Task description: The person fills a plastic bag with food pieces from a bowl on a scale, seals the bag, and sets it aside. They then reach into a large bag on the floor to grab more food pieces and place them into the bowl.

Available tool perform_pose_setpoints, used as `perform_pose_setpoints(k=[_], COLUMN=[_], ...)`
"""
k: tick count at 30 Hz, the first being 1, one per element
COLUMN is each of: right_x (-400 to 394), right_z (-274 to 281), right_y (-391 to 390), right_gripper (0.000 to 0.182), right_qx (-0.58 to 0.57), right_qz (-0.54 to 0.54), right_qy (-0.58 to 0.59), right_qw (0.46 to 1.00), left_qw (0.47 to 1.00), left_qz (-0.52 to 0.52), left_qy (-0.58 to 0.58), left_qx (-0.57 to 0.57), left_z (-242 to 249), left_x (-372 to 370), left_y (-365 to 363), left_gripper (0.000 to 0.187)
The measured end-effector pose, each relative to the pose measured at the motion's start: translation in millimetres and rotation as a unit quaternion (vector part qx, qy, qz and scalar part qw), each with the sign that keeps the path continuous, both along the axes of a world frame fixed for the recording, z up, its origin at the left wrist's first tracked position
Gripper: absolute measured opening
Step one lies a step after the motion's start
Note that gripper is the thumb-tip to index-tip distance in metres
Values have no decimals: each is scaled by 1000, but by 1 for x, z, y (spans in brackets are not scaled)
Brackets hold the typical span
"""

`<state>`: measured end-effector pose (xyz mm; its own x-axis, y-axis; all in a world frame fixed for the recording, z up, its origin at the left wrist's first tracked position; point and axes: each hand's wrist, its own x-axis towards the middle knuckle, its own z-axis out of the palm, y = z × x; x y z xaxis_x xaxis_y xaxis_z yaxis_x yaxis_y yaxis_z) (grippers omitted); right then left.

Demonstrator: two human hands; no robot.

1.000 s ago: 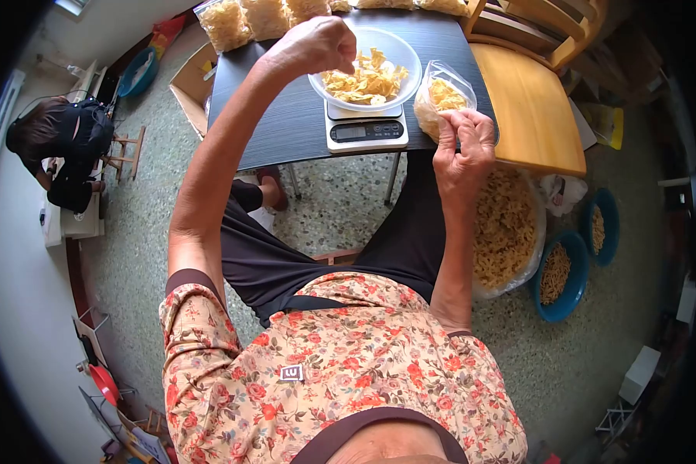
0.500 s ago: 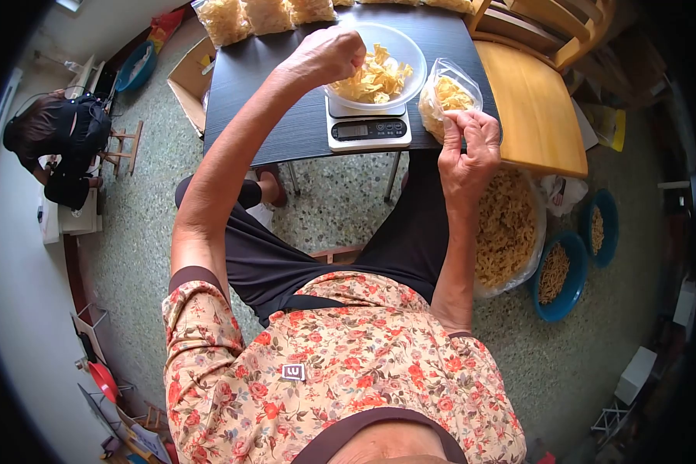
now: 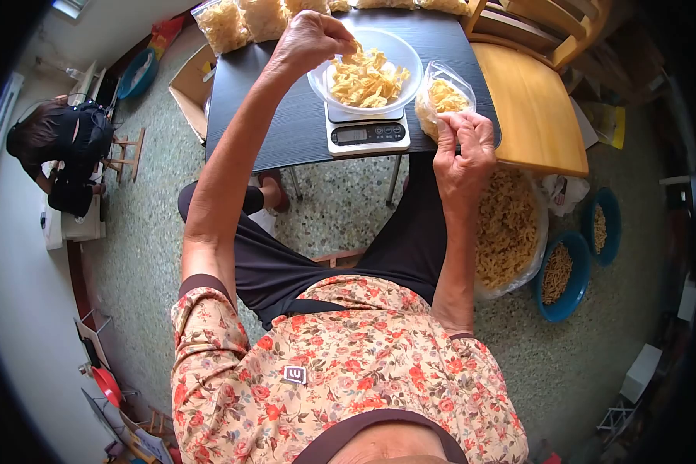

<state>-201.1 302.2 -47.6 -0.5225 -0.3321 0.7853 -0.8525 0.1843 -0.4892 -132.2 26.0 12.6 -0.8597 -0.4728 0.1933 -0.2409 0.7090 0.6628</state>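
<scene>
A clear plastic bowl (image 3: 412, 75) holds pale yellow, curled dried pieces (image 3: 367, 81) and rests on a digital kitchen scale (image 3: 369, 138). Over the bowl's left rim, my left hand (image 3: 311, 45) pinches one of these yellow pieces (image 3: 353, 54) between thumb and fingers. To the right stands a clear plastic bag (image 3: 428, 116), partly filled with similar pieces, its mouth open. My right hand (image 3: 467, 151) grips the near edge of this bag between thumb and fingertips.
Several filled bags (image 3: 264, 17) line the far edge of the dark table (image 3: 247, 108). A wooden chair (image 3: 526, 100) adjoins its right side. Below are a large lined tub (image 3: 506, 232) of yellow pieces and blue basins (image 3: 562, 309). Another person (image 3: 69, 143) sits at left.
My left hand has moved up and left from above the bowl's pieces to its rim. The pile in the bowl looks larger. My right hand keeps its hold on the bag.
</scene>
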Motion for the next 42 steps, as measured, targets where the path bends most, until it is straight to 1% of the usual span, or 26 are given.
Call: perform_pose_setpoints(k=[2, 3, 5, 6, 7, 9, 11, 13, 14, 15, 16, 17, 18, 19, 21, 23, 25, 28, 29, 31, 32, 36, 38, 39, 41, 42], right_x=[0, 0, -1, -1, -2, -2, -4, -5, -6, -7, -6, -5, -3, -2, -2, -2, -2, -3, -5, -7, -7, -7, -10, -9, -9, -9], right_z=[0, 1, 3, 3, 3, 2, 2, 0, -1, -1, 0, 0, 1, 2, 0, -1, -1, -2, -4, -8, -9, -5, -5, -4, -2, -2], right_y=[1, 0, 1, 1, 1, 0, -3, -4, -5, -5, -5, -4, -4, -3, -1, 2, 4, 7, 7, 8, 8, 9, 11, 11, 13, 13], right_gripper=[12, 12, 11, 11, 11, 11, 11, 11, 11, 11, 10, 10, 10, 10, 10, 10, 11, 13, 13, 13, 13, 12, 10, 10, 9, 9], right_qx=[-5, -10, -7, -3, -6, -6, -11, -9, -12, -15, -22, -21, -22, -23, -23, -23, -35, -33, -35, -30, -24, -27, -39, -40, -24, -24], right_qz=[2, 7, 3, -2, -4, -5, -5, -9, -7, -3, 3, 0, 1, 3, 2, 1, 2, 1, 9, 12, 11, 8, 3, 3, -6, -5], right_qy=[-5, -9, -3, 1, 2, -9, -8, -9, -8, -6, -15, -14, -15, -17, -17, -18, -27, -38, -39, -23, -31, -34, -29, -30, -37, -37], right_qw=[1000, 1000, 1000, 1000, 1000, 1000, 1000, 1000, 1000, 1000, 1000, 1000, 1000, 1000, 1000, 1000, 999, 999, 999, 999, 999, 999, 999, 999, 999, 999], left_qw=[994, 994, 972, 962, 962, 916, 904, 876, 876, 869, 907, 940, 965, 979, 971, 955, 932, 912, 912, 900, 902, 916, 948, 958, 952, 955], left_qz=[31, 30, 46, 45, 43, -15, -48, -88, -104, -189, -151, -111, -128, -149, -141, -138, -183, -219, -212, -232, -242, -233, -266, -276, -296, -284], left_qy=[60, 61, 97, 112, 112, 142, 142, 149, 147, 123, 116, 110, 113, 136, 131, 86, 24, -37, -41, -138, -111, -105, 19, 17, 41, 49], left_qx=[88, 88, 211, 246, 244, 375, 400, 451, 447, 441, 374, 304, 198, 40, -143, -248, -311, -346, -348, -342, -341, -309, -172, -81, -72, -74], left_z=[-3, -3, 1, 3, 4, 8, 11, 15, 18, 19, 18, 17, 11, 6, 0, -2, 0, 4, 6, 22, 18, 10, 6, 16, 34, 39], left_x=[0, 1, 2, 2, 2, 4, 1, -6, -9, -12, -17, -26, -35, -41, -52, -55, -60, -69, -71, -72, -74, -81, -79, -74, -60, -53], left_y=[-2, -4, -8, -9, -10, -9, -1, 22, 36, 38, 55, 75, 84, 92, 107, 123, 130, 136, 137, 144, 142, 130, 115, 109, 92, 83], left_gripper=[14, 14, 16, 21, 21, 23, 23, 20, 19, 18, 16, 15, 14, 11, 8, 3, 5, 7, 7, 9, 11, 13, 15, 16, 17, 15])
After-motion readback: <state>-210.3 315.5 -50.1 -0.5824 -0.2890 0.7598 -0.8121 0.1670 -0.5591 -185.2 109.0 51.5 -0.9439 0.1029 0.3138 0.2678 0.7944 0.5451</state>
